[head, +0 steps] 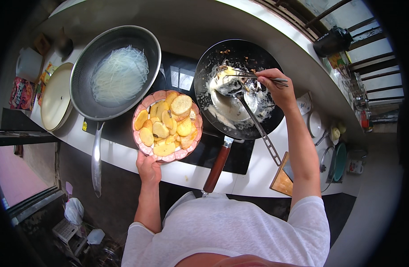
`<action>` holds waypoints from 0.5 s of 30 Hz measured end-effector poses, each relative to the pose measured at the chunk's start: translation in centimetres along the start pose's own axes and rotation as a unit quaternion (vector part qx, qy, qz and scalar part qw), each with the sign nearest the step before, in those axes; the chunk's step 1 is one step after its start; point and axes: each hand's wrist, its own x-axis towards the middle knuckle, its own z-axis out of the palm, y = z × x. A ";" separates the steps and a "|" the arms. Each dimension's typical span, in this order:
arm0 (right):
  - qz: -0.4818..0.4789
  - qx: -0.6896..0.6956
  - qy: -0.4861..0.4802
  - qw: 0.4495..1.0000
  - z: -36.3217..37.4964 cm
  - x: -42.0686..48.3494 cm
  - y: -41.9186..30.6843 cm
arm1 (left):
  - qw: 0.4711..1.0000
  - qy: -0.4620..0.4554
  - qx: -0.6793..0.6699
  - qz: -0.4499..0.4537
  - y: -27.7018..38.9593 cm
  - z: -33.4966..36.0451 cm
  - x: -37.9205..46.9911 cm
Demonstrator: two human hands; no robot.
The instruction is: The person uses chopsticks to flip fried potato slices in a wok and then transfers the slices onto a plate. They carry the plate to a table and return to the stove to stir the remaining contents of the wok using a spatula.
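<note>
My left hand (149,167) grips the near rim of a pink-edged plate (135,133) heaped with yellow potato slices (161,129). In my right hand (278,85) is a pair of metal chopsticks (248,76). Their tips reach into a black wok (208,110) and meet a pale yellow piece (226,72) there. White starchy residue and dark bits coat the wok's bottom. A metal ladle (254,116) lies in the wok, its slotted handle resting over the near right rim. The wok's brown wooden handle (218,167) points toward my body.
At left, a grey frying pan (81,86) holds translucent noodles (121,75); its metal handle (96,160) juts past the counter edge. Both pans are over a black cooktop (238,160). A cream lid (56,96) leans left; a cutting board (281,180) and glass lid (326,163) are right.
</note>
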 end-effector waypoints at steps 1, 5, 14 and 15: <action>-0.009 -0.014 -0.001 1.000 -0.2 -0.1 0.0 | 1.000 0.001 0.003 0.003 0.1 -0.1 0.1; -0.040 -0.042 -0.010 0.998 0.3 -0.5 1.6 | 1.000 -0.003 0.007 -0.003 0.3 0.2 0.2; -0.030 -0.019 0.003 0.999 0.2 0.3 1.0 | 1.000 -0.012 -0.001 -0.015 0.0 0.3 0.4; -0.020 -0.019 0.010 1.000 0.0 0.3 0.9 | 1.000 -0.012 -0.002 -0.015 0.1 0.3 0.4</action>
